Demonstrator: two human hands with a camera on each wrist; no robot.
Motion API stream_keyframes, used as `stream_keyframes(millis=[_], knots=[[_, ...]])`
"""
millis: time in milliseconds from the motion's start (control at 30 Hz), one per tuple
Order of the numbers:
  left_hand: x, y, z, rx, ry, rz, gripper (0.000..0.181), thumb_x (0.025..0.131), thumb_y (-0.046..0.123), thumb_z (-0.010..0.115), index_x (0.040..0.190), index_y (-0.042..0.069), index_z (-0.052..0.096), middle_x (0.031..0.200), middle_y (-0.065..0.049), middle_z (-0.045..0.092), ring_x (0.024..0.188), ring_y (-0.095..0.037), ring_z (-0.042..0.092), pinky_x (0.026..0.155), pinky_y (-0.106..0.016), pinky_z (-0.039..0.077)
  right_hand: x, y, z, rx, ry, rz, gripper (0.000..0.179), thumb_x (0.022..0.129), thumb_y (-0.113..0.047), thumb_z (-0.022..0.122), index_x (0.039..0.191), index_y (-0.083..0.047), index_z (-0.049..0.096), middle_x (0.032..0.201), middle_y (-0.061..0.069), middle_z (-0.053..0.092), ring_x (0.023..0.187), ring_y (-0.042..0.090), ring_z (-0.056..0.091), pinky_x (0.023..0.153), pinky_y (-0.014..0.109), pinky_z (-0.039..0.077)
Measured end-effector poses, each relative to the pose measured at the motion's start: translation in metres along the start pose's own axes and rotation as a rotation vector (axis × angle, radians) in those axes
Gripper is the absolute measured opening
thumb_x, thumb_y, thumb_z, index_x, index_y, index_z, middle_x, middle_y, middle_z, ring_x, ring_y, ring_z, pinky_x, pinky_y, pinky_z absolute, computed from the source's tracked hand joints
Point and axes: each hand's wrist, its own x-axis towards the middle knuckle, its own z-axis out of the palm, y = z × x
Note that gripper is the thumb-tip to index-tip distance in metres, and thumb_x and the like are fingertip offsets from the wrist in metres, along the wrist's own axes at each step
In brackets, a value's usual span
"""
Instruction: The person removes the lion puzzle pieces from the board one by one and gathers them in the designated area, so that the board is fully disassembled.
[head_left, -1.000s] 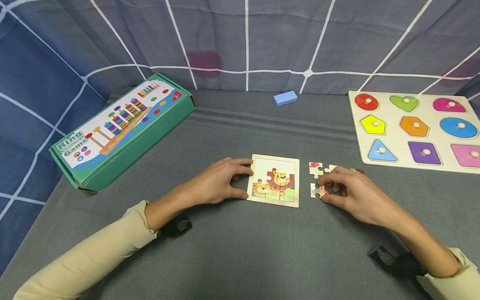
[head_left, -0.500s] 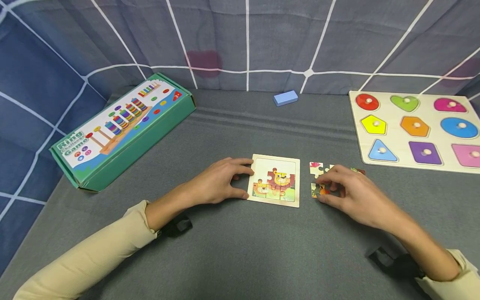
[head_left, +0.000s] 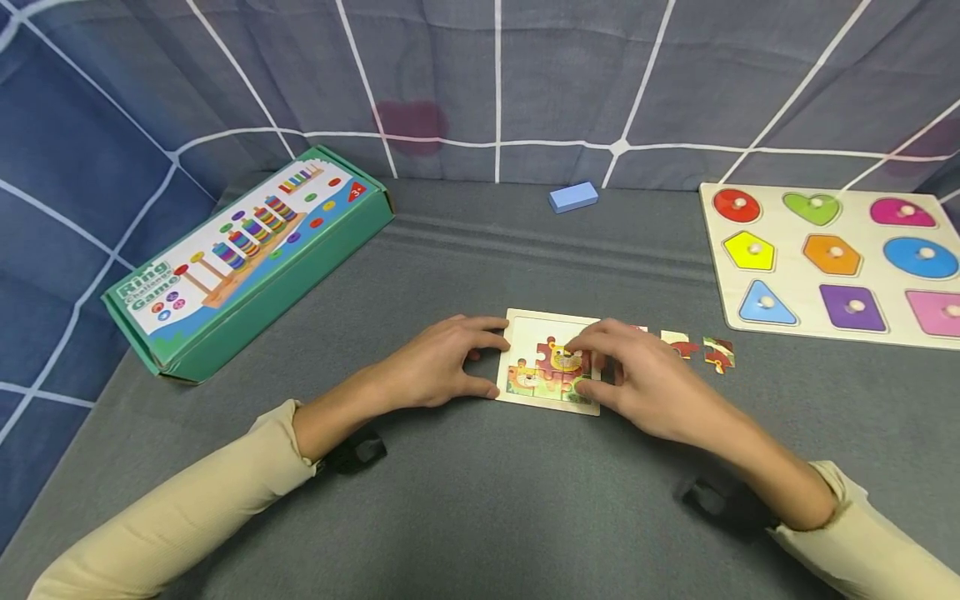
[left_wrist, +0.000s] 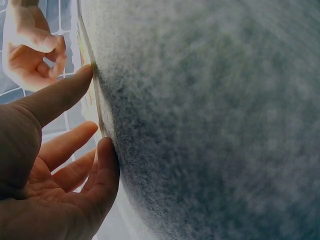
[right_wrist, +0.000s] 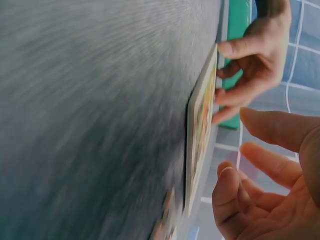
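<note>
A small wooden jigsaw tray [head_left: 551,315] lies flat in the middle of the head view, with joined lion-picture pieces [head_left: 562,358] in its lower part. My left hand [head_left: 442,362] touches the tray's left edge, thumb at the near corner and index finger farther up. Over the tray's right side is my right hand [head_left: 652,383], thumb and fingers spread apart. The right wrist view shows a gap between its thumb [right_wrist: 270,125] and fingers, with no piece visible there. Loose jigsaw pieces [head_left: 718,354] lie to the right; part of that area is hidden under the right hand.
A green ring game box [head_left: 247,258] stands at the back left. Near the curtain lies a blue block [head_left: 573,197]. A wooden shape board with knobbed pieces [head_left: 795,312] sits at the back right. The patterned curtain [head_left: 555,83] borders the grey cloth surface.
My right hand has moved left from the loose pieces to over the tray's right side. More loose pieces show at the right now. The left hand stays at the tray's edge.
</note>
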Motion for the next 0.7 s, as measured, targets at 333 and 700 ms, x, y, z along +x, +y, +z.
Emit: stream_keyframes(millis=[333, 700], knots=[[0.0, -0.001, 0.001, -0.001, 0.012, 0.013, 0.05, 0.082, 0.025, 0.083, 0.126, 0.008, 0.066, 0.147, -0.007, 0.048, 0.1, -0.017, 0.054, 0.089, -0.036, 0.044, 0.024, -0.008, 0.015, 0.031, -0.071, 0.02, 0.039, 0.08, -0.006, 0.08, 0.117, -0.008, 0.068, 0.118, 0.003, 0.064, 0.103, 0.022, 0.059, 0.087, 0.043, 0.046], [0.001, -0.001, 0.001, -0.001, 0.005, 0.009, 0.052, 0.082, 0.026, 0.083, 0.127, 0.008, 0.065, 0.148, -0.008, 0.047, 0.101, -0.017, 0.054, 0.09, -0.037, 0.044, 0.028, -0.007, 0.019, -0.003, -0.07, 0.038, 0.038, 0.081, -0.007, 0.079, 0.117, -0.007, 0.068, 0.112, 0.005, 0.059, 0.083, 0.019, 0.054, 0.073, 0.038, 0.044]])
